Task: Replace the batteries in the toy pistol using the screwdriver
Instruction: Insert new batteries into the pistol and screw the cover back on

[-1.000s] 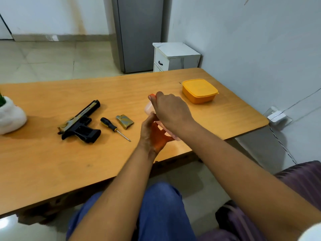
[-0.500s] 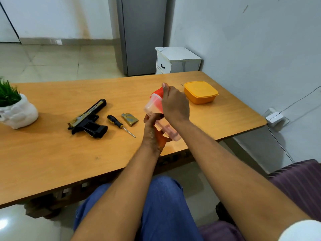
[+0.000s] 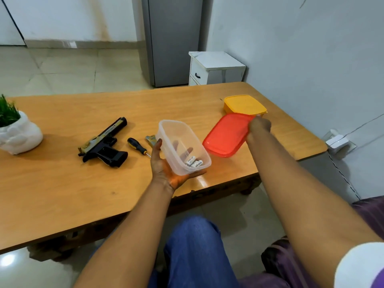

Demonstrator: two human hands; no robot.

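My left hand (image 3: 164,165) cradles a clear plastic box (image 3: 178,140) from below, thumb on its left wall. White batteries (image 3: 194,162) lie in its near corner. My right hand (image 3: 258,126) grips the red lid (image 3: 225,135) by its far right edge, holding it off to the right of the box. The black and gold toy pistol (image 3: 104,143) lies on the wooden table (image 3: 62,183), left of the box. A black-and-yellow screwdriver (image 3: 138,146) lies beside it, with the small battery cover (image 3: 151,139) partly hidden behind the box.
A closed yellow container (image 3: 244,103) sits at the table's far right, just behind the red lid. A white pot with a green plant (image 3: 17,132) stands at the left edge. A white cabinet (image 3: 214,68) and grey fridge (image 3: 173,38) stand beyond the table.
The red lid has come off the clear box. My right hand carried it to the right, and the box now sits open in my left hand with the batteries showing.
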